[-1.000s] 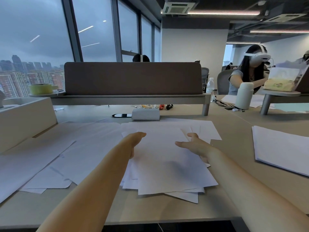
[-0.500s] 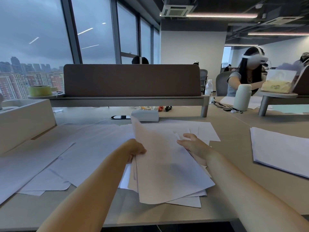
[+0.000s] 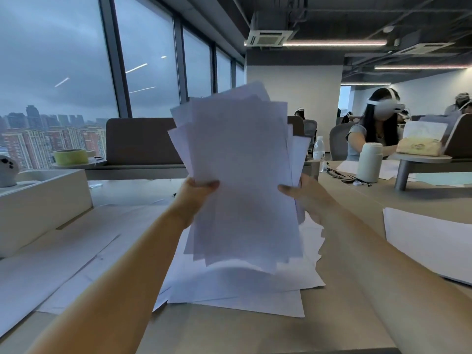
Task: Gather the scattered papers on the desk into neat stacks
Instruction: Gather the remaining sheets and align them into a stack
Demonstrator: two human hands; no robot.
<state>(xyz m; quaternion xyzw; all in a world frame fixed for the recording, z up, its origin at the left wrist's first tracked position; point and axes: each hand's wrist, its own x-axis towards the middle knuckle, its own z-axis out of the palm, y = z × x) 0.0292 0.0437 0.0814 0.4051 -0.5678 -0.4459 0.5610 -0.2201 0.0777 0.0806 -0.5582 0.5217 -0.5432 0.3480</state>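
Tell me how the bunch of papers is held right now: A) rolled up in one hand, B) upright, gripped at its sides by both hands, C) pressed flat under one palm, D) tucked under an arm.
B: the left hand and right hand each grip one side of the paper bunch, which stands upright.

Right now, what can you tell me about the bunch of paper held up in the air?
The paper bunch is many thin, plain white sheets, fanned unevenly with corners sticking out. It stands nearly upright, held up over more loose sheets on the desk. The left hand pinches its left edge and the right hand its right edge.
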